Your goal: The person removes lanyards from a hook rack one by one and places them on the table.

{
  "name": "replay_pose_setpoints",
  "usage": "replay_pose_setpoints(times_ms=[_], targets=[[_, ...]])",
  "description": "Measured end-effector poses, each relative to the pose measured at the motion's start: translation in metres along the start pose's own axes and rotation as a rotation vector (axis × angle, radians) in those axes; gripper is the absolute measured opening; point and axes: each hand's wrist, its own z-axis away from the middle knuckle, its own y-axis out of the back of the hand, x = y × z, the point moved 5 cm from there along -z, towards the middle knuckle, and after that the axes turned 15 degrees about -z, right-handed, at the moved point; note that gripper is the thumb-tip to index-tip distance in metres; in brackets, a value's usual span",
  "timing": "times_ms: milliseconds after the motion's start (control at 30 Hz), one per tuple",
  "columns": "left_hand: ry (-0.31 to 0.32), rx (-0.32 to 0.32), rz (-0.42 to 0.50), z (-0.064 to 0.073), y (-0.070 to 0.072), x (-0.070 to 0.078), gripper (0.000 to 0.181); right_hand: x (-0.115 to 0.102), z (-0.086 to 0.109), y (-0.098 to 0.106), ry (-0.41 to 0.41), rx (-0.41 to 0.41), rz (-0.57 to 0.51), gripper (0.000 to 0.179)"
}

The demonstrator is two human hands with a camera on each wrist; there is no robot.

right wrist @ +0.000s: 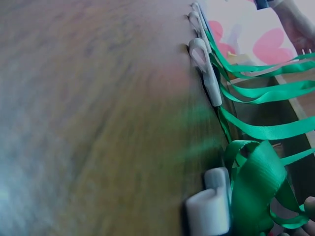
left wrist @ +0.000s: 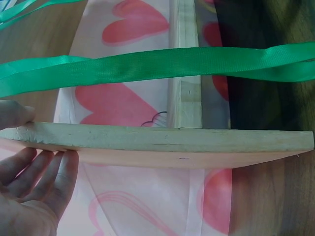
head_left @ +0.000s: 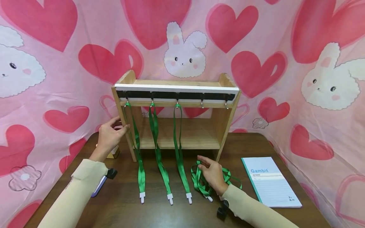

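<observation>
Wooden shelf (head_left: 199, 133) hung with three green lanyards (head_left: 154, 126), left hand (head_left: 110, 134) gripping its side, right hand (head_left: 213, 174) at lanyard pile (right wrist: 258, 182), grip unclear

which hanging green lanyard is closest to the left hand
The leftmost lanyard, nearest the side panel that the left hand grips; the other two hang farther right.

Ahead and at both sides of you hangs a pink backdrop (head_left: 219, 68), lightly creased, printed with red hearts (head_left: 232, 28), white rabbit faces (head_left: 185, 60) and outlined flowers (head_left: 25, 177). Your dark brown, wood-grained tabletop (head_left: 119, 202) has rounded far corners and catches a pale sheen of light.
</observation>
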Motion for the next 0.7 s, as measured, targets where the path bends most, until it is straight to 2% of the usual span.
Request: replay_pose_setpoints(times_ms=[267,467,700], targets=[[0.002,-0.009,-0.015,-0.0005,0.0015,0.0001,0.052,0.0002,0.0029,-0.0057,0.011,-0.094,0.080,0.037],[-0.001,-0.022,-0.019,0.0001,0.0012,-0.0002,0.053,-0.0038,0.0031,-0.0042,0.041,-0.081,0.069,0.036],[-0.005,-0.015,-0.014,0.0003,0.0017,0.0005,0.052,-0.0071,0.0006,-0.0020,0.072,-0.080,0.123,0.032]])
